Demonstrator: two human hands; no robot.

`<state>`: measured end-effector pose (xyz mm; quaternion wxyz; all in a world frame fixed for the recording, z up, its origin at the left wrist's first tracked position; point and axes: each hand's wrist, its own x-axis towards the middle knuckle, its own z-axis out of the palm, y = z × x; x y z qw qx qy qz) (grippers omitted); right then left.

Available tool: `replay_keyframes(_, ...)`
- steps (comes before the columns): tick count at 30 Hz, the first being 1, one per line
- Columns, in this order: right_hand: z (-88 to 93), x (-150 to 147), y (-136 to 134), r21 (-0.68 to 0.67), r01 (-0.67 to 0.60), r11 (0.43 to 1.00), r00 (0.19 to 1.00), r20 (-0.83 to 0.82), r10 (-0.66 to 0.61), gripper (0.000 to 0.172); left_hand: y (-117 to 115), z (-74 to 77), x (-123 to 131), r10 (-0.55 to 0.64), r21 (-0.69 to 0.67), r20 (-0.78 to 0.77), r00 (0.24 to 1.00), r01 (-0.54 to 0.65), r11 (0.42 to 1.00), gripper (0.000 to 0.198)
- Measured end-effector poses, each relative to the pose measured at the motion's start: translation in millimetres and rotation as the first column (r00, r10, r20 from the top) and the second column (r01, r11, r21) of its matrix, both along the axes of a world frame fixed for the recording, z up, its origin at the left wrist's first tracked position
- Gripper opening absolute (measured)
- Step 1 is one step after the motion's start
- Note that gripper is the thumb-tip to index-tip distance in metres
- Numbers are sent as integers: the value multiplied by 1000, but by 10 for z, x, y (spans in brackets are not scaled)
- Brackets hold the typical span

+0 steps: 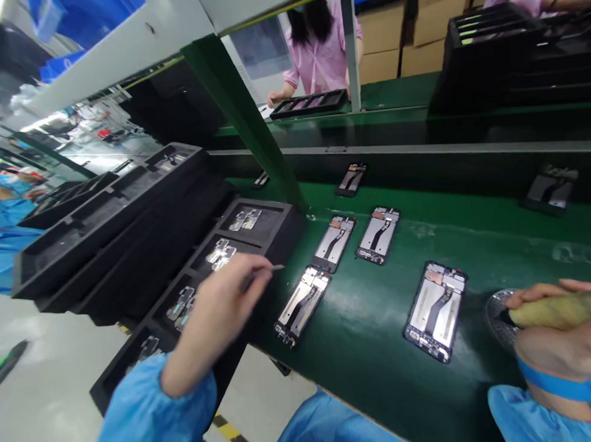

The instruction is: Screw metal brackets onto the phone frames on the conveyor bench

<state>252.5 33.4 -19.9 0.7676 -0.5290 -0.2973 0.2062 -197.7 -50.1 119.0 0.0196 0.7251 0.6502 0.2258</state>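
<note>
My left hand (230,295) is closed around a thin grey pointed tool (277,267), whose tip sticks out past the fingers; its kind is unclear. That hand hovers by the edge of a black compartment tray (280,215) holding small circuit boards (221,253). At the far right, my right hand (558,345) grips a thick yellowish screwdriver (561,309), apparently electric, its dark front end over a round dish (496,309) of small shiny pieces. Between the hands lie opened phone screen assemblies: one (303,304) near the left hand, another (436,309) nearer the right, and two (334,243) (379,234) behind.
More phone assemblies (352,179) (551,187) lie farther back on the green bench (361,310). Stacked black trays (109,212) stand left. A green post (243,111) rises at the bench's back. Across it, people in pink (318,53) sit near another tray (311,104).
</note>
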Motion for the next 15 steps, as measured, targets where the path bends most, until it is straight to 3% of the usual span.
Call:
replay_keyframes(2,58,-41,-12,44,-41,998,996,85,37,79,-106,-248,475,-260,-44,38,965,261,964,24)
replay_keyframes(4,113,-73,-23,85,-74,994,992,113,64,70,-137,-611,887,-453,-59,102,886,460,886,24)
replay_keyframes(6,148,-94,-27,140,-72,988,991,124,54,67,-117,-955,1154,-463,-95,139,875,477,874,23)
replay_keyframes(8,159,-109,-27,179,-56,982,990,134,32,66,-82,-1175,1249,-426,-115,132,895,440,891,30)
replay_keyframes(11,152,-128,-23,192,-40,981,990,141,12,66,-41,-1239,1162,-434,-151,127,892,450,880,44)
replay_keyframes(15,157,-145,-22,198,-23,980,990,140,-5,66,70,-1136,998,-529,-218,189,827,561,799,32)
